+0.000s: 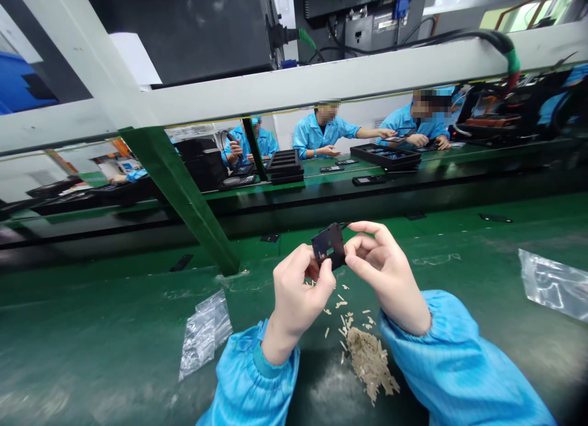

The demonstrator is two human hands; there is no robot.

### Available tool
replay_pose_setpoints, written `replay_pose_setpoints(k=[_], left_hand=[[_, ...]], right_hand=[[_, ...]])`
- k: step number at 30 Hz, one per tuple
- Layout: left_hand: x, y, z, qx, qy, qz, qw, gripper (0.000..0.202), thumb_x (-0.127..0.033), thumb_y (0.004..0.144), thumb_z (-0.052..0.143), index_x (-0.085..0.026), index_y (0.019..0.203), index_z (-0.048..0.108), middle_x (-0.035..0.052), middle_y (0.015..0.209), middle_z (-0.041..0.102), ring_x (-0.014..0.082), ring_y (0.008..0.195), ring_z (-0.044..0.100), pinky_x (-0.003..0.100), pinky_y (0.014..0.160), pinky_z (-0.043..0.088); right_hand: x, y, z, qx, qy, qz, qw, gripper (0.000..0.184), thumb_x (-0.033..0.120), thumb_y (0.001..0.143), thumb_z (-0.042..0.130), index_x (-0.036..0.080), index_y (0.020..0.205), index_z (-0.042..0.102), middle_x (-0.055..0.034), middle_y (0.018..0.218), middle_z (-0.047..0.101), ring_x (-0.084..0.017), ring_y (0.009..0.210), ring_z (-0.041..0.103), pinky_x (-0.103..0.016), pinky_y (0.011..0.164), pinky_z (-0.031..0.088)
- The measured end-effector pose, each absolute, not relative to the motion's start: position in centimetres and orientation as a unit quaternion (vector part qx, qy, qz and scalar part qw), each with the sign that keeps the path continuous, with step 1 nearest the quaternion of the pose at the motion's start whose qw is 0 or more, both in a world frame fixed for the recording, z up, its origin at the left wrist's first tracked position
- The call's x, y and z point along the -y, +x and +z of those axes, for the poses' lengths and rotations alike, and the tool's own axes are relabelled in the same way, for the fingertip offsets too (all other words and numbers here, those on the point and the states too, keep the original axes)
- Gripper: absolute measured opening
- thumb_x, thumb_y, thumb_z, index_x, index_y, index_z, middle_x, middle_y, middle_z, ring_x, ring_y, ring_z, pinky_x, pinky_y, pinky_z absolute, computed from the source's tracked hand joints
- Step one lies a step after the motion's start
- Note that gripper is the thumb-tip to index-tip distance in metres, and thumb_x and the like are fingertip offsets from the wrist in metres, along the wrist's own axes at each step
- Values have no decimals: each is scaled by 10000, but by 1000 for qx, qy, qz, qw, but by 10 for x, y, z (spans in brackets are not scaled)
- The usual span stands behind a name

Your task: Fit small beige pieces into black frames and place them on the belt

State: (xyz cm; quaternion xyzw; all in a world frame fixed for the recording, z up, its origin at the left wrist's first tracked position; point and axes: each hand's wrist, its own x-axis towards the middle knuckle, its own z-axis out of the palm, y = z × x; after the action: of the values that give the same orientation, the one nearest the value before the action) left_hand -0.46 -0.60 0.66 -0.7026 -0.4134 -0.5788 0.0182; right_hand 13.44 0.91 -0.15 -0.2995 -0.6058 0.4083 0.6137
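Observation:
A small flat black part [327, 244] with cut-outs is held up over the green work surface [114, 328], pinched from both sides. My left hand [298, 288] grips its lower left edge between thumb and curled fingers. My right hand [383, 270] pinches its right edge, fingers bent round it. Below the hands lies a heap of small tan strips [370, 361], with a few loose ones scattered above it. Both sleeves are light blue.
A clear plastic bag [204, 331] lies left of my hands, another clear bag [554, 285] at the far right. A green slanted post [184, 196] stands ahead on the left. Across a conveyor, several people in blue coats work beside black trays [386, 156].

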Motion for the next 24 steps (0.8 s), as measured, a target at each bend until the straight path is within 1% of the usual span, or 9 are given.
replay_pose_setpoints(k=[5,10,15,24], left_hand=[[5,-6,5,412,-701,-583,-9,166,-149,749,525,-189,610,444,-60,514,471,62,441,415,171,434,350],[6,-7,6,411,-693,-589,-60,168,-146,741,530,-187,609,436,-62,516,465,63,451,433,167,434,348],[5,-8,4,415,-686,-588,-107,150,-150,743,533,-184,626,445,-60,541,454,66,472,438,173,464,361],[3,-12,-3,406,-669,-590,-198,173,-206,789,534,-182,638,455,-42,590,454,89,547,428,200,533,385]], right_hand=[[-9,135,-2,604,-300,406,617,330,215,777,612,214,1072,464,26,696,539,-134,671,542,-278,632,467],[-9,136,-1,609,-294,403,617,343,191,780,602,214,1089,456,28,695,539,-133,671,541,-274,632,466],[-7,136,3,616,-297,393,615,353,192,773,601,218,1090,445,29,686,537,-142,678,552,-293,646,476],[-1,136,6,611,-310,382,620,366,141,755,578,212,1086,439,39,675,531,-129,660,542,-275,627,462]])
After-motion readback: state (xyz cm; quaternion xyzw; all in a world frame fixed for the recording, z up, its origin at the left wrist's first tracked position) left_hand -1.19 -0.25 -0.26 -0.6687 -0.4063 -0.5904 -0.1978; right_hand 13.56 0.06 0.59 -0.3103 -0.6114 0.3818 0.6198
